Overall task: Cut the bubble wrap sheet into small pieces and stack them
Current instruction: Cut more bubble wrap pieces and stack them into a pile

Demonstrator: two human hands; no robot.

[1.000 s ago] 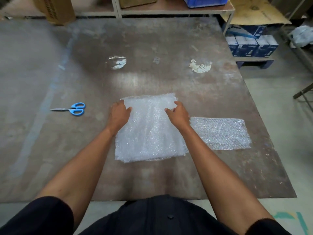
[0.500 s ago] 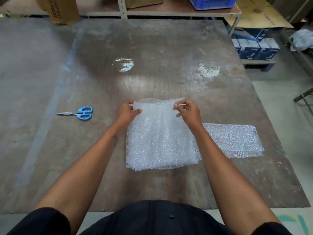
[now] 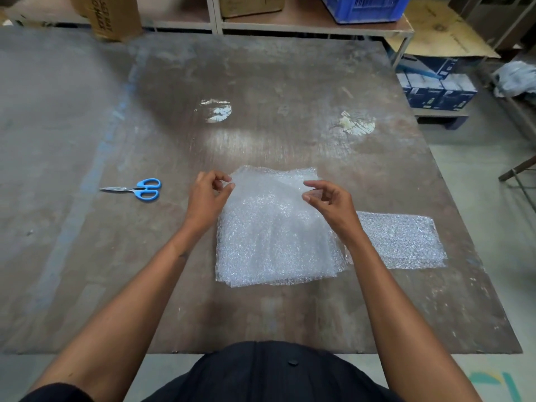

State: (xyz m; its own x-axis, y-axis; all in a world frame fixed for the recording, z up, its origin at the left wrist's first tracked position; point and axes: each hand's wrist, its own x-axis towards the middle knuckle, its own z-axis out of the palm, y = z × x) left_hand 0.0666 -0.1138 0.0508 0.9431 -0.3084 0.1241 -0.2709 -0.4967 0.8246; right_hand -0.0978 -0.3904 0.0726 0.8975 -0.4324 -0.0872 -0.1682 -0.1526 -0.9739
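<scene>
Worn brown table (image 3: 261, 82) carries the folded bubble wrap sheet (image 3: 275, 236) at centre. Left hand (image 3: 207, 198) and right hand (image 3: 330, 201) each pinch its far edge. Cut piece (image 3: 403, 242) at 3 o'clock; scissors (image 3: 139, 189) at 9 o'clock. Shelving (image 3: 290, 24), blue crate (image 3: 365, 7) at 12 o'clock.

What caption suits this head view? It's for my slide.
Both hands pinch the bubble wrap; scissors lie aside.

View: you have one head-worn wide-angle camera.
Direction: it looks forward and down over your worktop (image 3: 87, 271).
Nearness: close; your forearms fill the lower frame.
Far edge: shelving (image 3: 290, 26).
</scene>
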